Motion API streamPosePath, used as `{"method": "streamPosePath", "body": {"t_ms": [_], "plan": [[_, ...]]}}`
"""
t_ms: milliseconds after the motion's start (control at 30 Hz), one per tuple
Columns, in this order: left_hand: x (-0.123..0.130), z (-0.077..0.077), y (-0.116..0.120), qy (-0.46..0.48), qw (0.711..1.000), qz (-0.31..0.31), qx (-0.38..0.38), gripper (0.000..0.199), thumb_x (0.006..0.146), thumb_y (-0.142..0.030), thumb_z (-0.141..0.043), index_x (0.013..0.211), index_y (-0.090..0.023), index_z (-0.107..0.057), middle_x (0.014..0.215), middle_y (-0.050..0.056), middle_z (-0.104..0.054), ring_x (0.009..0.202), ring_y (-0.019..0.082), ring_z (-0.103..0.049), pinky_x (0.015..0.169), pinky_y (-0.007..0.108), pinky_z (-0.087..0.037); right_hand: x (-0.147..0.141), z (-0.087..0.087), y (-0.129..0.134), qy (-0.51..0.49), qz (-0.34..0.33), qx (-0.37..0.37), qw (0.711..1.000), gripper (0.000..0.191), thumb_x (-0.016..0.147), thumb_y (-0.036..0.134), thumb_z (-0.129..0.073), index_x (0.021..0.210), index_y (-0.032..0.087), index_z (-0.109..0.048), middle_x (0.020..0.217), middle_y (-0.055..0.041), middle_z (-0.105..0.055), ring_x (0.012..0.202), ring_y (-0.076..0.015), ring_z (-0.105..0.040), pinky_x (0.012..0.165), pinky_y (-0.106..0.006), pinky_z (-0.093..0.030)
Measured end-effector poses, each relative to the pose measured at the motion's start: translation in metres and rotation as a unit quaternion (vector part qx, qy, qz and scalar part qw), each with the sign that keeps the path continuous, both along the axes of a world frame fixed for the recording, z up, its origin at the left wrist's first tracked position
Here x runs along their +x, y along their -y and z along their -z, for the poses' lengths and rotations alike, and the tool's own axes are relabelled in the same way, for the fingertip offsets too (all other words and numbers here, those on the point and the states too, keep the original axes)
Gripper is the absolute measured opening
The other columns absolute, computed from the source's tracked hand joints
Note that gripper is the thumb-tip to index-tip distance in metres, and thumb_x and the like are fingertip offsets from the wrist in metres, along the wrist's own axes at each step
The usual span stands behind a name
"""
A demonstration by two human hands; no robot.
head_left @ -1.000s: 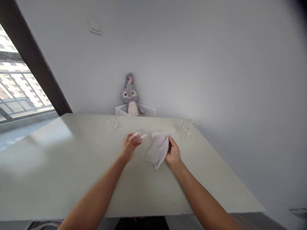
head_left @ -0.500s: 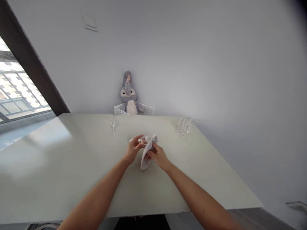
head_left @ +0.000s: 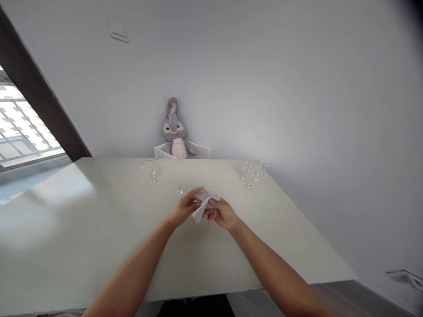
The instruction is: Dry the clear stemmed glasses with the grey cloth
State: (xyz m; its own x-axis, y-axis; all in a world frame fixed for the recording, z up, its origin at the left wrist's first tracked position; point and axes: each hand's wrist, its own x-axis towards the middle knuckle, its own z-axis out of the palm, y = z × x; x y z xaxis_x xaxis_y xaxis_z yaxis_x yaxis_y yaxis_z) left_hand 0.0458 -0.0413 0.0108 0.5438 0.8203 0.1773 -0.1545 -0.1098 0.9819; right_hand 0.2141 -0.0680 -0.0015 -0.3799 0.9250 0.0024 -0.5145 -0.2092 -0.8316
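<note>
Near the middle of the white table (head_left: 109,229), my left hand (head_left: 183,208) is closed round a clear stemmed glass (head_left: 180,190), whose foot points to the left. A light grey cloth (head_left: 205,202) covers the bowl end of that glass. My right hand (head_left: 222,213) pinches the cloth from the right side, with part of it hanging down between the hands. Most of the glass is hidden by cloth and fingers.
One stemmed glass (head_left: 152,171) stands at the back left of the table. Several clear glasses (head_left: 251,169) are grouped at the back right. Behind the far edge, a grey plush toy (head_left: 175,132) sits in a white basket (head_left: 204,152) against the wall.
The cloth has been folded over the glass bowl and its hanging part is shorter. My right hand has turned slightly, and the camera view has shifted a little.
</note>
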Motion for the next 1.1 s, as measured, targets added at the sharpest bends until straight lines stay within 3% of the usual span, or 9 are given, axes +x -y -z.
{"method": "streamPosePath", "body": {"t_ms": [200, 333, 533, 600, 733, 867, 933, 1033, 1100], "plan": [[0.0, 0.007, -0.005, -0.032, 0.999, -0.04, 0.017, 0.05, 0.068, -0.032, -0.064, 0.114, -0.017, -0.052, 0.1, 0.008, -0.058, 0.083, 0.015, -0.054, 0.076, 0.029, -0.045, -0.001, 0.006, -0.002, 0.006, -0.013, -0.052, 0.999, 0.046, 0.077, 0.057, -0.044, 0.076, 0.012, -0.054, 0.052, -0.0034, -0.062, 0.038, -0.012, -0.055, 0.036, -0.021, -0.044], [0.001, 0.006, -0.006, -0.05, 0.996, -0.066, -0.031, 0.056, 0.067, -0.037, -0.063, 0.116, -0.015, -0.05, 0.087, 0.005, -0.061, 0.08, 0.016, -0.056, 0.075, 0.031, -0.046, -0.008, 0.011, 0.0, 0.109, 0.036, 0.02, 0.993, 0.042, 0.074, 0.053, -0.051, 0.08, 0.011, -0.056, 0.054, -0.0032, -0.061, 0.042, -0.0133, -0.057, 0.043, -0.024, -0.046], [0.004, 0.005, -0.004, -0.05, 0.993, -0.05, -0.099, 0.055, 0.076, -0.051, -0.046, 0.116, -0.013, -0.049, 0.076, 0.004, -0.06, 0.067, 0.014, -0.057, 0.067, 0.031, -0.047, -0.011, 0.007, 0.009, 0.354, 0.128, 0.188, 0.907, 0.031, 0.066, 0.047, -0.063, 0.059, 0.017, -0.058, 0.054, -0.0015, -0.06, 0.058, -0.0152, -0.059, 0.059, -0.026, -0.046], [0.004, 0.005, -0.002, -0.051, 0.993, -0.047, -0.098, 0.052, 0.078, -0.05, -0.044, 0.117, -0.016, -0.049, 0.08, 0.004, -0.06, 0.069, 0.014, -0.056, 0.066, 0.028, -0.046, -0.01, 0.006, 0.008, 0.322, 0.126, 0.153, 0.926, 0.03, 0.066, 0.047, -0.062, 0.064, 0.017, -0.059, 0.054, -0.0015, -0.06, 0.057, -0.0152, -0.059, 0.057, -0.026, -0.046], [0.003, 0.004, 0.001, -0.029, 0.998, -0.009, -0.057, 0.056, 0.074, -0.042, -0.055, 0.124, -0.021, -0.042, 0.086, 0.003, -0.059, 0.072, 0.012, -0.053, 0.066, 0.024, -0.043, -0.009, 0.007, 0.002, 0.098, 0.095, -0.013, 0.991, 0.04, 0.076, 0.052, -0.048, 0.083, 0.014, -0.058, 0.058, -0.0022, -0.061, 0.044, -0.0123, -0.055, 0.044, -0.024, -0.044], [0.001, 0.003, -0.001, -0.031, 0.999, -0.019, -0.019, 0.055, 0.071, -0.041, -0.058, 0.119, -0.016, -0.048, 0.085, 0.005, -0.058, 0.075, 0.014, -0.052, 0.07, 0.027, -0.043, -0.012, 0.008, 0.005, 0.077, 0.055, -0.008, 0.995, 0.04, 0.076, 0.052, -0.047, 0.084, 0.013, -0.057, 0.058, -0.0034, -0.061, 0.045, -0.013, -0.056, 0.046, -0.025, -0.045], [0.001, 0.005, -0.003, -0.059, 0.997, -0.044, -0.032, 0.055, 0.074, -0.046, -0.053, 0.119, -0.014, -0.048, 0.077, 0.004, -0.058, 0.069, 0.013, -0.051, 0.066, 0.026, -0.043, -0.016, 0.009, 0.01, 0.184, 0.063, 0.053, 0.979, 0.036, 0.073, 0.048, -0.053, 0.081, 0.014, -0.058, 0.059, -0.0035, -0.061, 0.051, -0.0155, -0.058, 0.052, -0.028, -0.046], [0.004, 0.008, -0.005, -0.087, 0.994, -0.049, -0.05, 0.054, 0.08, -0.052, -0.036, 0.114, -0.012, -0.052, 0.069, 0.003, -0.056, 0.061, 0.012, -0.049, 0.056, 0.024, -0.041, -0.021, 0.01, 0.016, 0.349, 0.125, 0.147, 0.917, 0.026, 0.068, 0.042, -0.061, 0.067, 0.017, -0.059, 0.057, -0.0027, -0.061, 0.061, -0.0173, -0.059, 0.064, -0.03, -0.045], [0.005, 0.008, -0.004, -0.085, 0.994, -0.044, -0.055, 0.054, 0.082, -0.053, -0.031, 0.113, -0.013, -0.053, 0.071, 0.003, -0.056, 0.062, 0.012, -0.049, 0.056, 0.024, -0.041, -0.023, 0.009, 0.016, 0.359, 0.142, 0.146, 0.911, 0.024, 0.067, 0.042, -0.062, 0.066, 0.018, -0.059, 0.057, -0.0022, -0.061, 0.062, -0.0174, -0.059, 0.065, -0.03, -0.045]]}}
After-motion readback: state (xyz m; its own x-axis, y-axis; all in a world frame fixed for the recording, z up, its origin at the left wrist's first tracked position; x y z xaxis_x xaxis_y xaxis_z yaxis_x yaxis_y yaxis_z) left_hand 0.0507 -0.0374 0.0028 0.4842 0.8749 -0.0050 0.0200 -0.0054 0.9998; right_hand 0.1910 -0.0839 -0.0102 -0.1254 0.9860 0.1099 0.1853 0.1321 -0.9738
